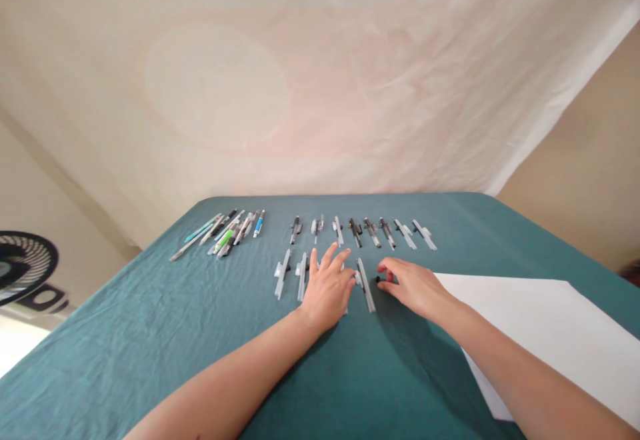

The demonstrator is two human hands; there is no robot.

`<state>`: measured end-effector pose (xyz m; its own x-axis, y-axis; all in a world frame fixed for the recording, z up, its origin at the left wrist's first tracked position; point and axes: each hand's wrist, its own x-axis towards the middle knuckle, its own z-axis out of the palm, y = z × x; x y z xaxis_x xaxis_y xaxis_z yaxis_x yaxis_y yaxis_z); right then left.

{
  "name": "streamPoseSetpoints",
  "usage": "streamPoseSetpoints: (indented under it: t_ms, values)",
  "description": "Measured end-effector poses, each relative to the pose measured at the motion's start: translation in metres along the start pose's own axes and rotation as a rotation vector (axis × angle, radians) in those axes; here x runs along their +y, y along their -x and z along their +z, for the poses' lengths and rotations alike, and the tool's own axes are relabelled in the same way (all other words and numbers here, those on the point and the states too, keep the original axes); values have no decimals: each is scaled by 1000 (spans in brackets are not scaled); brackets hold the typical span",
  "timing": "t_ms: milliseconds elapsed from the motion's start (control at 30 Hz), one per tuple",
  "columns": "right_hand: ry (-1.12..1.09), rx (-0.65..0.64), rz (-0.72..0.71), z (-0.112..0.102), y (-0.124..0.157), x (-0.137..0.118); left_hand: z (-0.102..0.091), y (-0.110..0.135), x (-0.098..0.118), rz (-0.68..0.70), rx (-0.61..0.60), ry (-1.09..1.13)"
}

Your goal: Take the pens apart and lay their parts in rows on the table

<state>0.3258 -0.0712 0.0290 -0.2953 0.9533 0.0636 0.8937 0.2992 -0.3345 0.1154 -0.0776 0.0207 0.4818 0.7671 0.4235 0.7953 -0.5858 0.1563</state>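
Steadies near row of pens (283,273) with splayed left hand (327,290); pinches small black piece (379,280) beside clear pen (366,287) between narrowed right hand (415,288) fingertips.

Part of the near row (301,277) of pens is covered by the left hand (327,288). Only a short clear end is seen past the palm's edge, so the no. of pens beneath can't be told. A tiny black bit (379,279) is seen at the fingertips of the right hand (415,288). It is too small to be identified, and whether it is pinched or only touched can't be made out. In the pen pile (225,232), far left, pens are overlapped, so the count is not readable. On the far row (360,232), markings are too small to be read. The fan (23,263) is cut by the left edge, the white sheet (550,333) by the right & bottom edges, and both forearms by the bottom edge.
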Motion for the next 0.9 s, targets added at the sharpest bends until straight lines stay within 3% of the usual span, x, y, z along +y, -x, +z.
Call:
streamPoseSetpoints:
  t_ms: [467, 900]
  values:
    - [-62, 142, -83, 28, -15, 2, 2, 1, -2, -1, -45, -50]
    - [-82, 142, -66, 27, -14, 2, 4, 0, -2, 7, -67, -43]
